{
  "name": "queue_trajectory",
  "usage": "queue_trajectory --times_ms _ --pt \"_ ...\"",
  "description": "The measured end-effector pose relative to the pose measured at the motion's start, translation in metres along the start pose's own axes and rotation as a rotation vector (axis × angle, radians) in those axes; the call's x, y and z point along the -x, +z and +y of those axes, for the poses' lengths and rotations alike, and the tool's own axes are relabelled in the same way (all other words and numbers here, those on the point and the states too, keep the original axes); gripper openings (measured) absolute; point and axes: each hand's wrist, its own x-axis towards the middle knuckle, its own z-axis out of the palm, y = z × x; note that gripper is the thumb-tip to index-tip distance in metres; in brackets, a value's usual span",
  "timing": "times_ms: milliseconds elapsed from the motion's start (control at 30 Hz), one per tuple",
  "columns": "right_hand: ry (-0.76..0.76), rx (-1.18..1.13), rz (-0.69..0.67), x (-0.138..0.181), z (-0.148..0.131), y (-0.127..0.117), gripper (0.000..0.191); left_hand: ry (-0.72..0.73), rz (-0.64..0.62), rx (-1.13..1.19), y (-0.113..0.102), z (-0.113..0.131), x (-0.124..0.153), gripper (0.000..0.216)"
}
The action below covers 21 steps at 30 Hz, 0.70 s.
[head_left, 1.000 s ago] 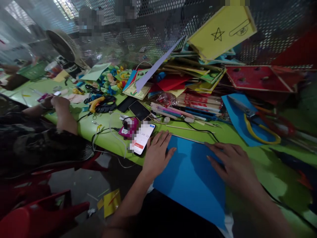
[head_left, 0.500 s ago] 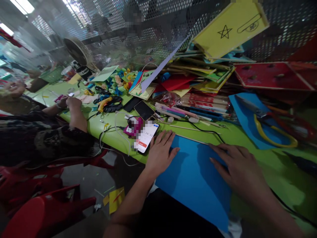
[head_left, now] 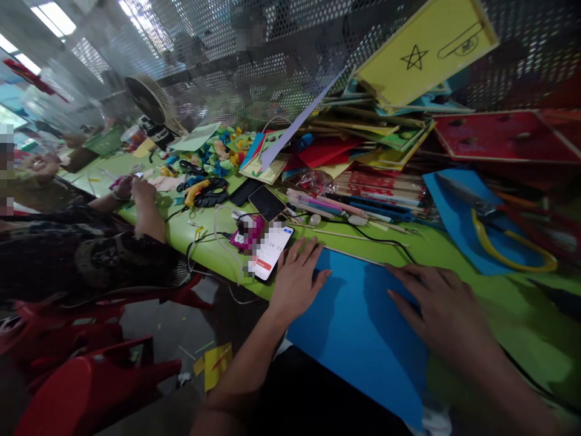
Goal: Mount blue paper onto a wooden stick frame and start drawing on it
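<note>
A sheet of blue paper (head_left: 358, 321) lies at the table's near edge, its lower part reaching over my lap. Along its far edge runs a thin pale stick (head_left: 351, 255). My left hand (head_left: 299, 280) rests flat on the sheet's left side, fingers stretched toward the stick's left end and thumb apart. Over the right side is my right hand (head_left: 438, 297), its fingers extended and the tips at the stick's right end. Both hands are open, and neither is wrapped around anything. A lit phone (head_left: 273, 251) lies just left of my left hand.
Yellow-handled scissors (head_left: 503, 239) lie on another blue sheet to the right. Behind are a dark phone (head_left: 267, 203), several pens (head_left: 324, 203) and piled coloured panels (head_left: 385, 130). A black cable (head_left: 379, 237) crosses the table. At left, a co-worker's hands (head_left: 140, 188) hold something small.
The view has shifted slightly, so things appear a little farther right. My hands stay in place on the blue paper and stick.
</note>
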Motion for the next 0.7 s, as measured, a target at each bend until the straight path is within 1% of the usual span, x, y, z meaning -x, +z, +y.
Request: queue_trajectory --times_ms 167,233,333,400,467,567,700 --pt "0.025 -0.038 -0.009 0.001 0.000 0.003 0.045 -0.001 -0.010 0.005 -0.001 -0.001 0.001 0.064" --pt "0.063 -0.082 0.008 0.000 0.003 0.000 0.045 0.003 -0.006 0.009 0.000 -0.001 0.001 0.065" --pt "0.165 -0.147 0.096 0.000 0.009 -0.011 0.044 0.017 0.012 0.013 0.002 -0.004 0.000 0.067" --pt "0.250 -0.181 0.180 0.000 0.013 -0.018 0.039 0.029 0.026 0.009 0.004 -0.005 -0.001 0.068" --pt "0.320 -0.202 0.227 0.001 0.016 -0.023 0.035 0.043 0.037 0.004 0.005 -0.007 -0.001 0.068" --pt "0.353 -0.214 0.196 0.003 0.017 -0.022 0.034 0.079 0.030 0.003 0.005 -0.007 0.000 0.066" --pt "0.270 -0.214 0.092 0.003 0.016 -0.017 0.035 0.152 0.008 -0.009 0.002 -0.007 0.001 0.065"
